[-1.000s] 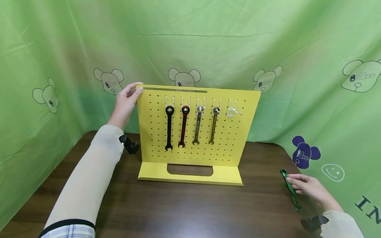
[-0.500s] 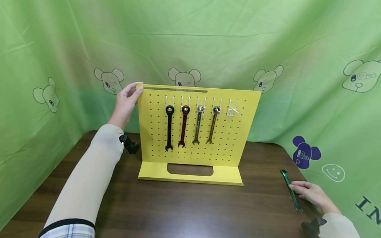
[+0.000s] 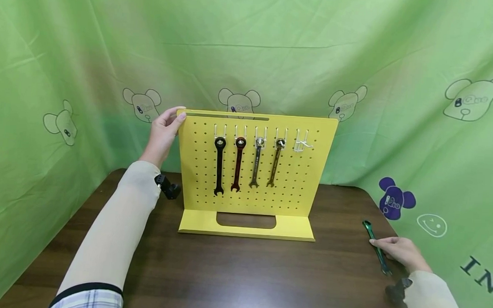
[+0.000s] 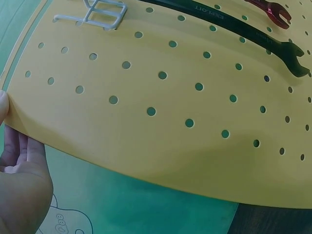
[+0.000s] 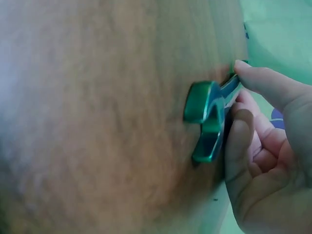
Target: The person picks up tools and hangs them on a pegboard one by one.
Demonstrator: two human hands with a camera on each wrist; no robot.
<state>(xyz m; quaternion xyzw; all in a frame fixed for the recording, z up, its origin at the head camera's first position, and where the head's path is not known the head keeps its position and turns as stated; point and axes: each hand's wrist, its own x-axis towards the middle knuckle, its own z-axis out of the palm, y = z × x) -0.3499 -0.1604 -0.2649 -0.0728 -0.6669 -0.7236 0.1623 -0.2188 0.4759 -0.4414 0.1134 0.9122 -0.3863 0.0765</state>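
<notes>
My left hand [image 3: 163,134] grips the upper left corner of a yellow pegboard stand [image 3: 244,200], thumb in front and fingers behind in the left wrist view. Four-sided holes aside, wrenches hang on its white hooks: a black wrench [image 3: 219,166], a dark red wrench [image 3: 237,165], a silver wrench [image 3: 256,163] and a bronze wrench [image 3: 275,164], which tilts. A fifth hook [image 3: 301,142] at the right bears nothing. Low at the right, my right hand [image 3: 403,251] pinches a green wrench [image 5: 202,105] around its middle; the wrench lies along the tabletop, its open jaw end towards me.
The brown wooden table [image 3: 241,273] carries the stand near its back edge. Green curtain cloth [image 3: 276,45] with mouse drawings hangs behind and at both sides, close to the table's right edge near my right hand.
My right hand has slid down the green wrench from near its upper end to its middle. The bronze wrench's lower end has swung slightly left. My left hand stays at the corner.
</notes>
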